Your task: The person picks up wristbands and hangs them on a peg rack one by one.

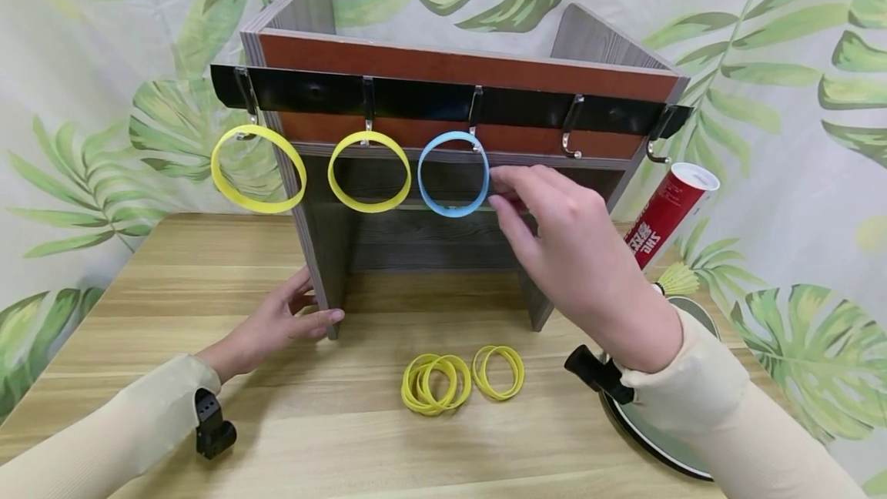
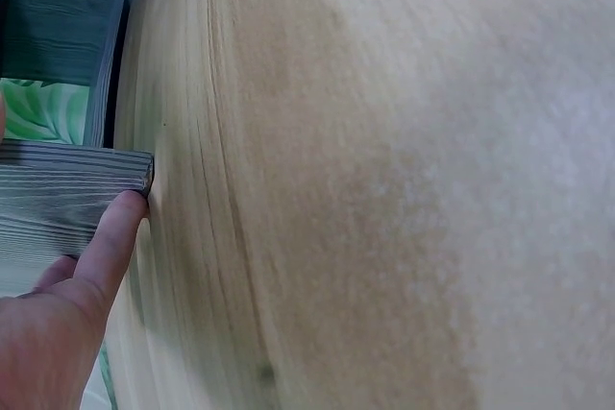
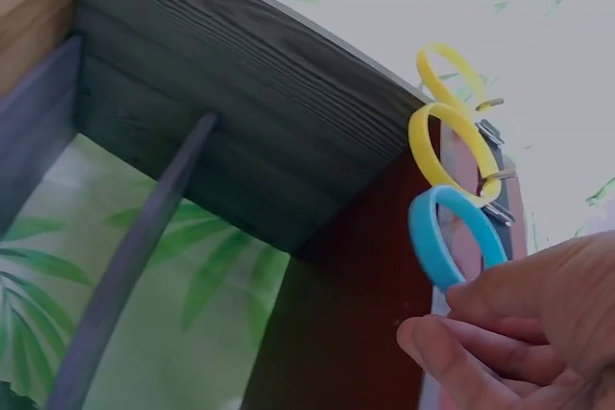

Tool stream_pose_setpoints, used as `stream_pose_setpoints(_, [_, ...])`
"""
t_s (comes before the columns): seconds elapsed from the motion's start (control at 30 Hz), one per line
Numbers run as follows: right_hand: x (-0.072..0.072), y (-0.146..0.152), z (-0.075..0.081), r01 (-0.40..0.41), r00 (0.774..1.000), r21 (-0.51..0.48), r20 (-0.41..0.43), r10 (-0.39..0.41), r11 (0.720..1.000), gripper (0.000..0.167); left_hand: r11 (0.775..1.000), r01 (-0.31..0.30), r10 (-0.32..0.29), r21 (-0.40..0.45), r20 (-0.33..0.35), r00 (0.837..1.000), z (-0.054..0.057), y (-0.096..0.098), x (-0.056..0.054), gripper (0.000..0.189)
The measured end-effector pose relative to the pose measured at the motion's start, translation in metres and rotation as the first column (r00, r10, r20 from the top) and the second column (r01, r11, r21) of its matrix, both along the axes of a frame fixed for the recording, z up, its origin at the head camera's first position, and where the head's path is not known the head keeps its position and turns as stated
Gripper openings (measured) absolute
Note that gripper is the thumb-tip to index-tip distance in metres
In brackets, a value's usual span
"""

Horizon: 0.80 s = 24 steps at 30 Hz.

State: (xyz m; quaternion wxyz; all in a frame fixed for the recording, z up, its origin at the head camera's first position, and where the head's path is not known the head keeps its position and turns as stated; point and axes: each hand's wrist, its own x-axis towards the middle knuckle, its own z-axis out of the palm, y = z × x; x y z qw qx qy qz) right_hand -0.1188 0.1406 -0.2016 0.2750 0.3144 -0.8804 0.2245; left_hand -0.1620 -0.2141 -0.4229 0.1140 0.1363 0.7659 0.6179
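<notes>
A blue silicone wristband [image 1: 452,211] is around the tip of the middle hook on the black hook rail [image 1: 416,101]. My right hand [image 1: 564,241] pinches its right edge between thumb and fingers; the right wrist view shows the fingertips at the blue wristband [image 3: 434,245]. Two yellow wristbands [image 1: 369,207] [image 1: 258,203] hang from the two hooks to the left. At the lower left, my left hand [image 1: 277,323] grips the side panel of the grey wooden shelf [image 1: 315,252]. Its thumb lies on the panel's front edge, also seen in the left wrist view [image 2: 106,247].
Several yellow wristbands [image 1: 435,383] lie on the wooden table [image 1: 312,437] before the shelf. Two bare hooks [image 1: 572,125] are on the right. A red tube [image 1: 668,214], a shuttlecock [image 1: 677,279] and a racket [image 1: 665,445] are at the right, partly behind my right arm.
</notes>
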Motion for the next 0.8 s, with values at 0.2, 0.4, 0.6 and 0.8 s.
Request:
stream_pose_setpoints(0.2, [-0.002,0.007,-0.010,0.008,0.999,0.021,0.039,-0.008,1.000,0.021,1.000,0.001,-0.001,-0.004,0.001,1.000,0.001,0.001,0.000,0.085])
stream_pose_setpoints(0.4, [-0.011,0.013,-0.029,-0.008,0.992,0.084,0.129,-0.003,0.996,0.014,1.000,0.000,0.000,0.001,0.005,1.000,0.001,0.003,-0.002,0.084])
stream_pose_setpoints(0.6, [-0.032,0.014,-0.073,-0.176,0.940,0.140,0.318,0.124,0.974,0.018,1.000,0.009,-0.009,0.007,0.007,1.000,0.001,0.004,-0.002,0.083])
stream_pose_setpoints(0.8, [-0.055,0.021,-0.127,-0.374,0.739,0.075,0.627,0.247,0.925,0.020,1.000,0.002,-0.002,0.002,0.013,1.000,0.000,0.002,0.000,0.083])
